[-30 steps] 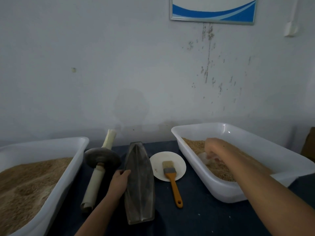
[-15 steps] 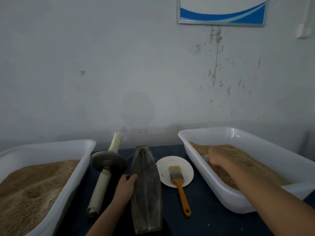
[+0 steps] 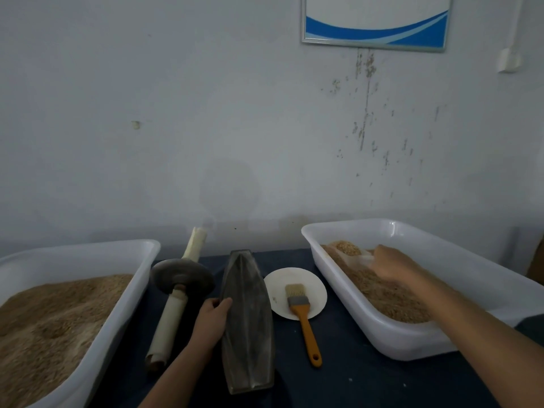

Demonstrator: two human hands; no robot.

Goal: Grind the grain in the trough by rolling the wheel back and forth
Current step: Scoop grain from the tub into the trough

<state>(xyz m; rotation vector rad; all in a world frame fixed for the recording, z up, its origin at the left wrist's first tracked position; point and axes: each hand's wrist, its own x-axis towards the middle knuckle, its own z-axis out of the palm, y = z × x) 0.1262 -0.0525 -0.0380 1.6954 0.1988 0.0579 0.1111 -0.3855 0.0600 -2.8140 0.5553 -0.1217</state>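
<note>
Pale wall [image 3: 206,128] filling most of the view, stains running down at one o'clock, framed blue-and-white sign [image 3: 375,22] hanging at one o'clock, dim light lying over the dark blue tabletop [image 3: 353,378]

No readable text, label, brand or number shows; the silver-framed white wall board with blue wave bands [image 3: 375,22] bears none.

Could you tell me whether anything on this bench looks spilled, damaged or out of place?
Nothing on the bench stands out. The wheel lies beside the trough, which holds no grain yet. Only the wall looks damaged, with peeling, stained patches.
</note>
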